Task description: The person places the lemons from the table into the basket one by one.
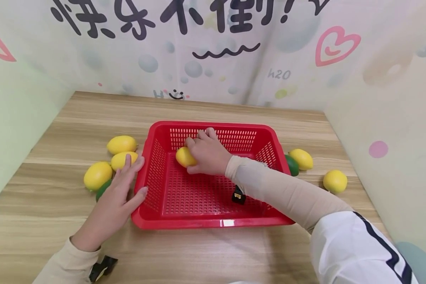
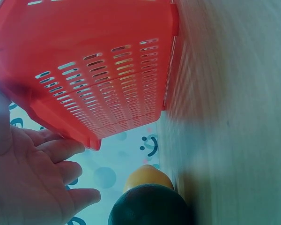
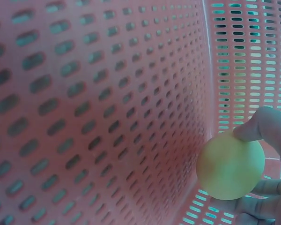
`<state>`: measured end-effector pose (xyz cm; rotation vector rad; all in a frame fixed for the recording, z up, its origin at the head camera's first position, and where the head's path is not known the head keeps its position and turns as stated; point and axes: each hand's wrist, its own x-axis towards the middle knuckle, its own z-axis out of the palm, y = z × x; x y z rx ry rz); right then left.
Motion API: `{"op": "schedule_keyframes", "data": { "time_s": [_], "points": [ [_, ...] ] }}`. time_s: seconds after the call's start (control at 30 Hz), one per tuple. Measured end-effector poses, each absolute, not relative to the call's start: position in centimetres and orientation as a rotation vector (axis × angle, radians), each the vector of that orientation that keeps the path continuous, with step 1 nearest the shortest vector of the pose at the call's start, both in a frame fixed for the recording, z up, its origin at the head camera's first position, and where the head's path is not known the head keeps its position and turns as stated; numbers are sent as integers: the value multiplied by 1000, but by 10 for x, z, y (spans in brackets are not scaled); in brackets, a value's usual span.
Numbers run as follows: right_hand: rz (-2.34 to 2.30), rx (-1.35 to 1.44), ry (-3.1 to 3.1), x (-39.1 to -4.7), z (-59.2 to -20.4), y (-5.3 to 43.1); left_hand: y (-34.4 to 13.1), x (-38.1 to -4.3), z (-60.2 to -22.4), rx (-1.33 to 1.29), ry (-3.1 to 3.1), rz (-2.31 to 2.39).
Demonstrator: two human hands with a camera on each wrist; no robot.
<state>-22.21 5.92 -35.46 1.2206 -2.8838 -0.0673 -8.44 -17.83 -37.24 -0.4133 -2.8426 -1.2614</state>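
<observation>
A red plastic basket [image 1: 213, 225] with slotted walls stands on the wooden table. Inside it, near the back left corner, my right hand [image 1: 210, 154] grips a yellow lemon [image 1: 185, 157]. The right wrist view shows thumb and fingers around the lemon [image 3: 230, 166], close to the basket floor. At the basket's left rim, my left hand [image 1: 122, 197] touches the edge with its fingers spread. From the left wrist, those fingers [image 2: 61, 149] appear beside the rim, outside the basket [image 2: 107, 84].
Left of the basket lie several yellow lemons [image 1: 122, 144] and a green fruit [image 1: 103, 190], partly hidden by my left hand. To the right are another green fruit [image 1: 292, 165] and two lemons [image 1: 335, 181]. A printed cloth [image 1: 213, 75] hangs behind the table.
</observation>
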Motion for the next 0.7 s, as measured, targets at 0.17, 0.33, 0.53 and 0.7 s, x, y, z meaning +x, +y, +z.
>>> {"op": "schedule_keyframes", "data": {
  "time_s": [0.17, 0.33, 0.53, 0.7],
  "points": [
    [-53, 1229, -2880, -224, -358, 56, -179, -84, -373, -415, -2837, -1263],
    [-46, 1228, -2863, -225, -361, 54, -179, -84, -373, -415, -2835, -1263],
    [-32, 1206, -2859, -225, -365, 50, -179, -84, -373, -414, -2832, -1268],
    [-29, 1169, -2861, -226, -368, 49, -178, -85, -373, -402, -2843, -1265]
  ]
}}
